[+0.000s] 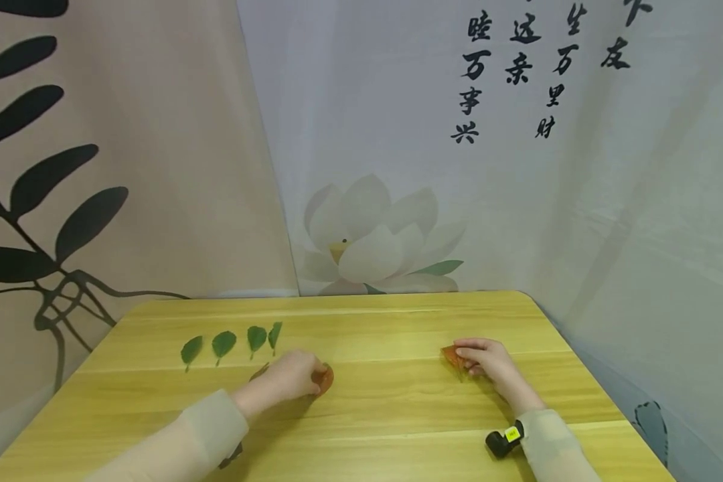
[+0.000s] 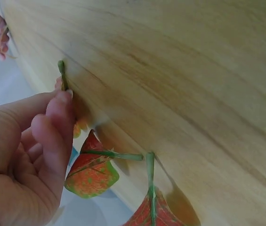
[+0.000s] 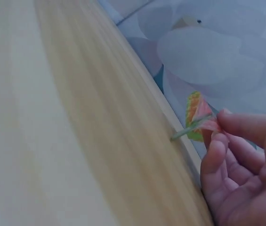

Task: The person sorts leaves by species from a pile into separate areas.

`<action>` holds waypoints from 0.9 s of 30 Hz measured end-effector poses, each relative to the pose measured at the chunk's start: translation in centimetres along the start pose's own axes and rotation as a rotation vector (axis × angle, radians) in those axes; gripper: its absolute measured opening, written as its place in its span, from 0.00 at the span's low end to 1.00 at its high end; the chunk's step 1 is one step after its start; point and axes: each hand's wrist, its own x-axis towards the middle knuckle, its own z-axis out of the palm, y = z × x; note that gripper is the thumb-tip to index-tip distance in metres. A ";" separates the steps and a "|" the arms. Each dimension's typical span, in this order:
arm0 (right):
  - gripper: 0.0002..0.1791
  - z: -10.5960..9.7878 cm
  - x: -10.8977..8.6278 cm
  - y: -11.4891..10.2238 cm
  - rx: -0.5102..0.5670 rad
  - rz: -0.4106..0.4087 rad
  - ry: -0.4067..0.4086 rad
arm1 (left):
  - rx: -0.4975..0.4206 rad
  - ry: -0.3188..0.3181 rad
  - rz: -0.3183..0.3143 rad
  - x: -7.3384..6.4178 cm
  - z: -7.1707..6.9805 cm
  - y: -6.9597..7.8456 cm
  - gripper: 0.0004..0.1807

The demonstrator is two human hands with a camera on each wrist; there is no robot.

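Observation:
My left hand (image 1: 289,379) is over the left-centre of the table, pinching a reddish leaf (image 1: 325,379) between thumb and fingers. Its green stem (image 2: 61,69) pokes out past the fingertips in the left wrist view. Beside that hand lie a red-orange leaf with a green edge (image 2: 92,172) and a redder leaf (image 2: 152,209), cut off by the frame. Farther right, my right hand (image 1: 491,361) pinches an orange-red leaf (image 1: 452,355). In the right wrist view this leaf (image 3: 196,115) looks folded, with yellow-green edges and its stem pointing toward the table.
Several green leaves (image 1: 223,343) lie in a row at the back left of the wooden table (image 1: 397,428). A brownish leaf (image 1: 259,371) is partly hidden behind the left hand. A black wrist camera (image 1: 501,443) sits by the right sleeve. A printed curtain (image 1: 373,134) hangs behind.

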 end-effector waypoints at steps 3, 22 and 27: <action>0.21 1.0 -0.3 -0.3 0.017 0.003 -0.023 | -0.053 -0.027 -0.031 -0.2 0.0 0.2 0.21; 0.25 9.0 -1.5 -3.0 0.056 -0.036 -0.243 | -0.205 -0.061 -0.056 -1.3 0.0 -0.5 0.24; 0.23 10.6 -1.6 -3.4 0.072 -0.051 -0.294 | -0.233 -0.052 -0.052 -1.7 0.2 -0.7 0.26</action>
